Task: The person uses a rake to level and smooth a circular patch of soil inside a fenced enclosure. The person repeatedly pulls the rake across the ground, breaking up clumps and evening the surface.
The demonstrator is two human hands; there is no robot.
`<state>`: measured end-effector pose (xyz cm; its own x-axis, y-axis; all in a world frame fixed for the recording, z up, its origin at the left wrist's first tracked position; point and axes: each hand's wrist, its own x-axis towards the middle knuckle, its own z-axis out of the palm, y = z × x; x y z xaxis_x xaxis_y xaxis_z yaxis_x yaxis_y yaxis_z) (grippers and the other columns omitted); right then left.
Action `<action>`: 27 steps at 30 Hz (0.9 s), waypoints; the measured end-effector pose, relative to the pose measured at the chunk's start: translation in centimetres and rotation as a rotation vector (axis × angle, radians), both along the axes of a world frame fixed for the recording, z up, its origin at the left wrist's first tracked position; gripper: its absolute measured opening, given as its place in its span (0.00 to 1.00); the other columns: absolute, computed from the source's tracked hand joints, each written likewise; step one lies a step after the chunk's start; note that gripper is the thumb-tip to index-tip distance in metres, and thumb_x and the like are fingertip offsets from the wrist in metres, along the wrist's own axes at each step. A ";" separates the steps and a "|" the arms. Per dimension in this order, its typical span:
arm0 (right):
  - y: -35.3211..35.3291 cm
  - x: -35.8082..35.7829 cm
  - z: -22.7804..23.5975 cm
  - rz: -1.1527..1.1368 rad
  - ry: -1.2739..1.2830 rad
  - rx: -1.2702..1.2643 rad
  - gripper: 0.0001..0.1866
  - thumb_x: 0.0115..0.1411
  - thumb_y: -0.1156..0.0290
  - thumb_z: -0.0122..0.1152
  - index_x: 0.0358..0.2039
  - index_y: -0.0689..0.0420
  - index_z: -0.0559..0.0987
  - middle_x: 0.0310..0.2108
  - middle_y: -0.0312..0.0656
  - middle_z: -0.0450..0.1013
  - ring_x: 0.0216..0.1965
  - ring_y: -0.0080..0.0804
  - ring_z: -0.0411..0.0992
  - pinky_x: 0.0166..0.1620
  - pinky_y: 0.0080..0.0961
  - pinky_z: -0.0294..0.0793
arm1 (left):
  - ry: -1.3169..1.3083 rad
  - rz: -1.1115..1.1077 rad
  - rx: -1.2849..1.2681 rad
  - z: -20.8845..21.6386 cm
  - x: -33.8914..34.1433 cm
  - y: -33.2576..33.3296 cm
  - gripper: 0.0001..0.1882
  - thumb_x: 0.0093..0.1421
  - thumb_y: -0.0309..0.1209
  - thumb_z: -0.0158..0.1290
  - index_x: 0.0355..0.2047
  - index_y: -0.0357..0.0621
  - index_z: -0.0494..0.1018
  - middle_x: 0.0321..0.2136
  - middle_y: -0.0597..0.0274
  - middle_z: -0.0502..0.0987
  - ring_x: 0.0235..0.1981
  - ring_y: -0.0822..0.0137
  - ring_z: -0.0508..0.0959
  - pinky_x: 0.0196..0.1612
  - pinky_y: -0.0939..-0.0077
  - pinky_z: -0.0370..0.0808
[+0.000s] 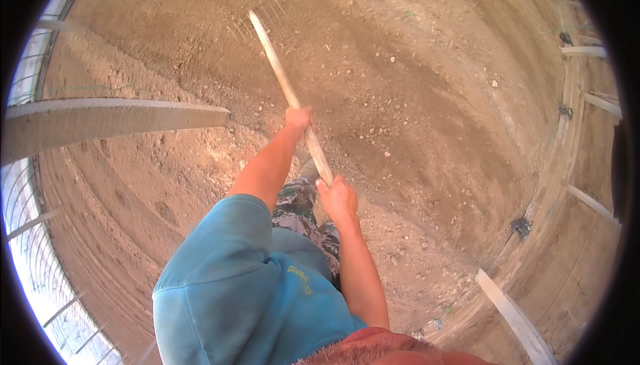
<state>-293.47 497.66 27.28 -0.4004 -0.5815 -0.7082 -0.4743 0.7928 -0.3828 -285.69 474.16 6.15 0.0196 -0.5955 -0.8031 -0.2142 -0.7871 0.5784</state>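
Observation:
A rake with a pale wooden handle (275, 58) slants from my body toward the far left of the soil. Its thin tines (279, 9) show faintly on both sides of the handle's far end, low over or touching the ground; which of the two I cannot tell. My left hand (299, 119) is wrapped round the middle of the handle. Closer to me, my right hand (339, 198) grips the near end, the handle's butt hidden in it. Loose brown soil (400, 98) with small clods lies around the rake.
A thick concrete post (120, 120) juts in from the left, near my left forearm. Along the left rim runs a wire-ribbed, translucent wall (27, 192). At lower right stands a pale post (517, 318); more posts (593, 205) line the right side, beside a dark clump (520, 226).

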 end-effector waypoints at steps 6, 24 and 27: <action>25.8 4.3 3.2 -0.087 0.077 0.334 0.28 0.67 0.47 0.73 0.46 0.62 0.80 0.41 0.63 0.85 0.44 0.69 0.84 0.49 0.59 0.82 | -0.105 -0.150 0.402 0.6 2.4 29.2 0.16 0.68 0.32 0.67 0.36 0.30 0.74 0.20 0.51 0.79 0.18 0.59 0.81 0.19 0.56 0.78; 39.4 16.3 -0.7 -0.384 0.193 0.075 0.22 0.58 0.48 0.76 0.42 0.53 0.89 0.33 0.56 0.85 0.38 0.61 0.85 0.42 0.55 0.83 | -0.206 -0.218 0.417 1.4 8.8 25.6 0.21 0.71 0.39 0.47 0.51 0.34 0.78 0.46 0.50 0.82 0.46 0.58 0.82 0.46 0.54 0.77; 40.0 15.3 0.3 -0.396 0.273 0.152 0.25 0.58 0.44 0.77 0.43 0.53 0.88 0.34 0.56 0.85 0.40 0.61 0.86 0.42 0.56 0.83 | -0.093 -0.260 0.402 3.8 4.8 28.1 0.21 0.72 0.39 0.49 0.54 0.35 0.80 0.45 0.49 0.84 0.44 0.56 0.84 0.45 0.50 0.78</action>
<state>-278.14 537.66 27.58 -0.7519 -0.2459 -0.6116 -0.1929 0.9693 -0.1526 -280.86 502.31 9.92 -0.0058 -0.2331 -0.9724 -0.4701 -0.8576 0.2084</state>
